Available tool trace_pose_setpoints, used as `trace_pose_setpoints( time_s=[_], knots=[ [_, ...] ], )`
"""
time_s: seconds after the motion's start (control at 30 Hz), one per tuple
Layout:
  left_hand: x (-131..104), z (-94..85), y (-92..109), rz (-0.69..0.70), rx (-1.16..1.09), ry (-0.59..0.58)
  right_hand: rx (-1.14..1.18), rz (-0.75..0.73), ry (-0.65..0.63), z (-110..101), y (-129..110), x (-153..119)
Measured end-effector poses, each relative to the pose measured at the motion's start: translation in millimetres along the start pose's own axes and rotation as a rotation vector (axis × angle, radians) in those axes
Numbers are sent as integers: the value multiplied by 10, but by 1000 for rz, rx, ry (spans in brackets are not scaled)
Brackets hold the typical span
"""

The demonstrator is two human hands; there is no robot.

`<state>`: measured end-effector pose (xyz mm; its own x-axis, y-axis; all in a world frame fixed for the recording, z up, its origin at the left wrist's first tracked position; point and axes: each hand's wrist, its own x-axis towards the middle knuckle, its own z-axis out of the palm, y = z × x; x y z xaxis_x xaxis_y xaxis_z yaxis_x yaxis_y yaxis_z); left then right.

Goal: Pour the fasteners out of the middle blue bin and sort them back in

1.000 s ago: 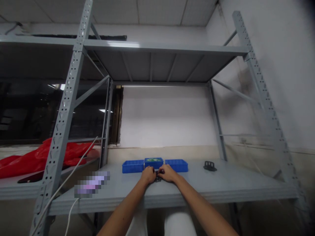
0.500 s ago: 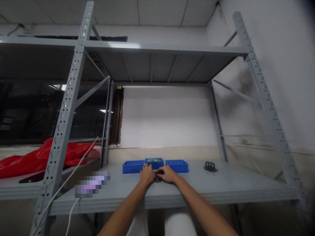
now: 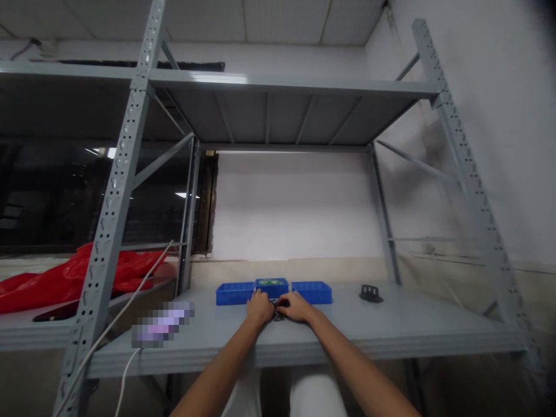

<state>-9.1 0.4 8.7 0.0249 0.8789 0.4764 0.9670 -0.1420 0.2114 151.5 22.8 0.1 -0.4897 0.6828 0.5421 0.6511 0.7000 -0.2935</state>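
Observation:
My left hand [image 3: 259, 307] and my right hand [image 3: 296, 307] meet over a small black part [image 3: 278, 311] on the grey shelf [image 3: 391, 333]; both hold it with curled fingers, and most of it is hidden between them. Just beyond the hands stand three blue trays in a row: the left tray [image 3: 233, 293], the middle tray [image 3: 271, 286] with green items inside, and the right tray [image 3: 311, 292].
A second black part [image 3: 370, 293] lies to the right on the shelf. A blurred purple object [image 3: 163, 325] sits at the left near a white cable [image 3: 130, 307]. A red plastic sheet [image 3: 56, 278] covers the neighbouring shelf. Grey perforated uprights [image 3: 113, 197] frame the bay.
My hands have stayed together on the black part, shifting only slightly. Nothing else has moved.

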Motion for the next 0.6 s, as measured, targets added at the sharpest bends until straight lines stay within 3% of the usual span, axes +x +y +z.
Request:
trace_pose_setpoints(
  time_s=[0.6],
  knots=[
    [-7,-7,-11,-27,0,17,-6,3,-14,-13,-27,-1]
  ],
)
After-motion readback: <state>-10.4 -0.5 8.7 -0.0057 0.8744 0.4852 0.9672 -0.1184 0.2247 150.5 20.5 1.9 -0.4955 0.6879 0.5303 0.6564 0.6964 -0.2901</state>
